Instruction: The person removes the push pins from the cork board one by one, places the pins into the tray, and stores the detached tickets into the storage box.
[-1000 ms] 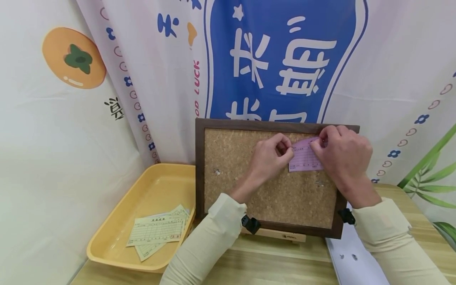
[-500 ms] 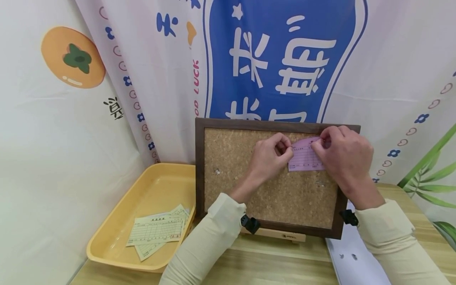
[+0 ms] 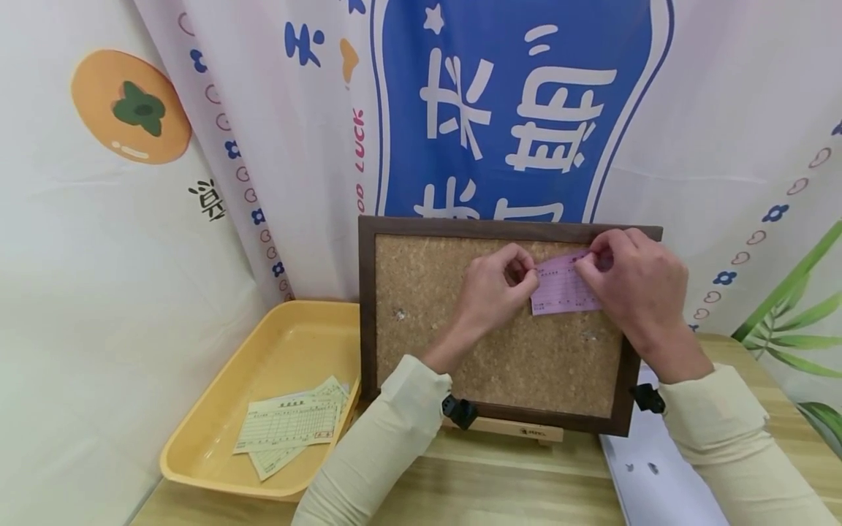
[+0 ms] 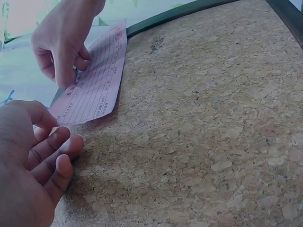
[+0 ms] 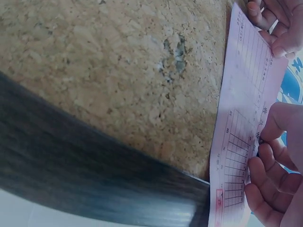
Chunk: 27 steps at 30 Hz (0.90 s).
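A pink printed slip (image 3: 559, 290) lies against the upper right of a cork board (image 3: 427, 329) in a dark wooden frame. The left hand (image 3: 490, 292) pinches the slip's upper left corner between thumb and forefinger. At the slip's top edge, the right hand (image 3: 634, 285) pinches a small dark pin-like thing (image 5: 259, 143), mostly hidden by the fingers. In the left wrist view the slip (image 4: 97, 78) stands slightly off the cork along its lower edge. Its right end runs behind the right hand in the head view.
Left of the board, a yellow tray (image 3: 230, 365) holds pale green printed slips (image 3: 289, 424). A wooden stand (image 3: 513, 429) props the board on the table (image 3: 500, 486). White sheets (image 3: 658, 489) with small dark bits (image 3: 653, 468) lie under the right forearm. A printed curtain (image 3: 316, 183) hangs behind.
The head view has shifted very slightly. Both hands keep their hold at the slip's top edge, and the right wrist has turned a little.
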Each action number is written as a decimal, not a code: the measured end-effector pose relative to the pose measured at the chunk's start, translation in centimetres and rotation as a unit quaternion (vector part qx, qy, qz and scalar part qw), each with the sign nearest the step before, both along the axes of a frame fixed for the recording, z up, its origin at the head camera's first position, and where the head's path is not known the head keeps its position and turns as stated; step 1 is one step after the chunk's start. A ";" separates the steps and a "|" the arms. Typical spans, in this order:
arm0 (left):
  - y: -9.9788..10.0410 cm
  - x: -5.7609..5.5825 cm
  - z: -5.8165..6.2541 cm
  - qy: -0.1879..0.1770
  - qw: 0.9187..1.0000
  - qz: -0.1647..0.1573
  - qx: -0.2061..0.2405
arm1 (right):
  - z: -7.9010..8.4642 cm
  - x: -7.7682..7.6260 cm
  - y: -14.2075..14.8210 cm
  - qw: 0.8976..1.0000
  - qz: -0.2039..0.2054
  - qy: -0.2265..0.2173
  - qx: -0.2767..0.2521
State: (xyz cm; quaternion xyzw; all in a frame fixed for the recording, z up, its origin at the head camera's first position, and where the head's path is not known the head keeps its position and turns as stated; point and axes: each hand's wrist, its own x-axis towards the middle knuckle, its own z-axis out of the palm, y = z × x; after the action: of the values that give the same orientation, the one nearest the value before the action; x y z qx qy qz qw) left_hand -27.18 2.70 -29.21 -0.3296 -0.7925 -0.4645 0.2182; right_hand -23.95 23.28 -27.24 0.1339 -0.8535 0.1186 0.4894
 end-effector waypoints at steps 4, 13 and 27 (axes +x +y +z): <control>0.1 0.0 0.2 0.013 1.000 -0.003 -0.011 | 0.2 0.1 0.1 1.000 -0.001 -0.001 0.000; -0.5 0.3 -0.1 0.000 1.000 -0.005 0.002 | -0.1 0.9 0.2 1.000 0.013 -0.005 -0.006; -2.1 1.2 -0.2 0.049 0.999 -0.023 0.001 | -0.6 4.3 2.4 1.000 0.022 -0.010 -0.014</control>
State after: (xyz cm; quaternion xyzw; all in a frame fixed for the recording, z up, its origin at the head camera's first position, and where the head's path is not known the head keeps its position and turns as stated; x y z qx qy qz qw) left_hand -26.00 0.61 -29.40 -0.3700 -0.7724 -0.4537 0.2465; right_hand -19.68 25.71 -27.86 0.1446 -0.8535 0.1432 0.4796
